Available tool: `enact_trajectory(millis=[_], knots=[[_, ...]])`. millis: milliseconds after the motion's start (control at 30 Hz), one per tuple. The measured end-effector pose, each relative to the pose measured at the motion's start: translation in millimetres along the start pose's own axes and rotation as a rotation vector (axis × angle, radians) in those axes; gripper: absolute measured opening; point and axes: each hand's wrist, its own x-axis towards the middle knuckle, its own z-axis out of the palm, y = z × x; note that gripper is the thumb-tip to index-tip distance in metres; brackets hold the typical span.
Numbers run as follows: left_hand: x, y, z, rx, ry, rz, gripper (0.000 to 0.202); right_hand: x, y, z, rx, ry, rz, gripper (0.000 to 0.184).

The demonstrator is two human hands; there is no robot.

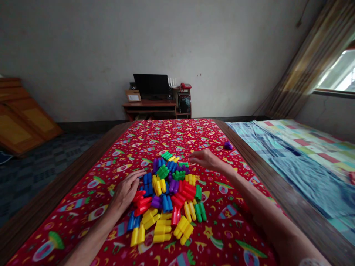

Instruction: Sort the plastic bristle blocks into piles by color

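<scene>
A loose pile of plastic building blocks in red, yellow, blue, green and purple lies on the red patterned tablecloth. My left hand rests against the pile's left side, fingers stretched beside a blue block and just above the red blocks. At the far right of the pile is my right hand, slightly above the cloth, with its fingers extended toward a green block. Nothing shows in either hand. Yellow blocks form the near edge of the pile.
A separate purple block lies near the table's right edge. Beyond the table stands a desk with a monitor and a red telephone. A bed adjoins the right side; a wooden cabinet is at left.
</scene>
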Motion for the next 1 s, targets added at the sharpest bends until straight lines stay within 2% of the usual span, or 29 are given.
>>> enact_trajectory(millis=[33,100,200,300,367,433,500,600,700,833,933,1000], knots=[[0,0,0.0,0.0,-0.002,-0.001,0.04,2,-14,9,0.068,-0.059,-0.082,0.027],[0,-1,0.0,0.001,-0.009,-0.003,0.04,3,-34,24,0.125,-0.091,-0.18,0.024],[0,-1,0.6,0.002,-0.012,-0.002,0.042,5,-36,36,0.152,-0.043,-0.148,0.02],[0,-2,1.5,0.001,-0.001,0.011,0.043,10,-11,25,0.221,0.054,0.031,0.019],[0,-3,1.9,0.001,0.007,0.021,0.043,10,11,7,0.204,0.152,0.156,0.02],[0,-3,1.9,0.001,0.008,0.026,0.042,5,33,-16,0.093,0.256,0.246,0.021],[0,-3,1.5,0.002,0.001,0.023,0.042,-7,52,-40,-0.07,0.319,0.294,0.02],[0,-2,0.9,0.005,-0.014,0.012,0.042,-29,79,-63,-0.203,0.323,0.307,0.021],[0,-3,1.0,0.008,-0.012,0.005,0.044,-47,104,-65,-0.193,0.35,0.323,0.023],[0,-5,1.5,0.01,-0.008,-0.01,0.045,-56,127,-55,-0.249,0.492,0.388,0.025],[0,-4,0.8,0.007,-0.015,-0.014,0.043,-54,129,-54,-0.332,0.626,0.459,0.026],[0,-3,0.1,0.003,-0.015,-0.011,0.041,-48,121,-58,-0.335,0.694,0.463,0.025]])
